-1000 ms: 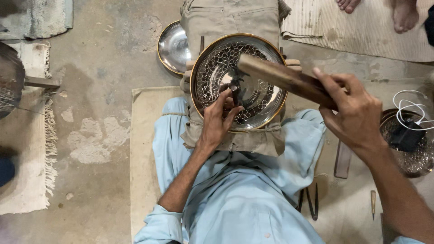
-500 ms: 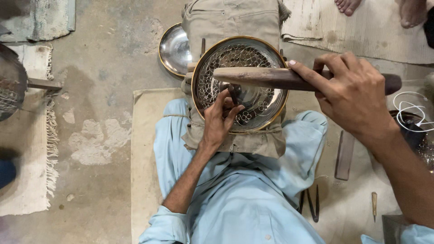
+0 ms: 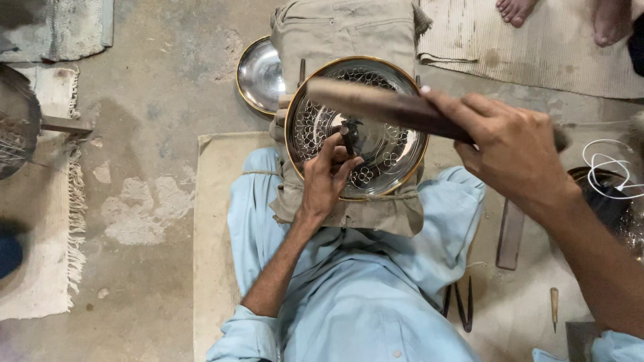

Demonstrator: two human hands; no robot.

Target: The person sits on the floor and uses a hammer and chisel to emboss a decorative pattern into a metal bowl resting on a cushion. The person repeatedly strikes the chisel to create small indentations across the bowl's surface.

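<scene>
Head view: my left hand (image 3: 324, 184) pinches a punch (image 3: 349, 137) on the tray (image 3: 355, 127); my right hand (image 3: 513, 151) clenches a mallet (image 3: 382, 106) above it. Pattern fills the tray's left edge and rim; its centre looks plain.

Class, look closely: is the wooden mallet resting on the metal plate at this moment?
No. The right hand holds the wooden mallet raised above the metal plate, blurred in mid-air.

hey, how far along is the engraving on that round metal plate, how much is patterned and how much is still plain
Done: floral openwork pattern covers the left and lower band of the metal plate. In hand: the left hand pinches a small chisel on the plate near its middle, and the right hand holds a wooden mallet above it. Left: the centre and right side look smooth and unpatterned.
</scene>
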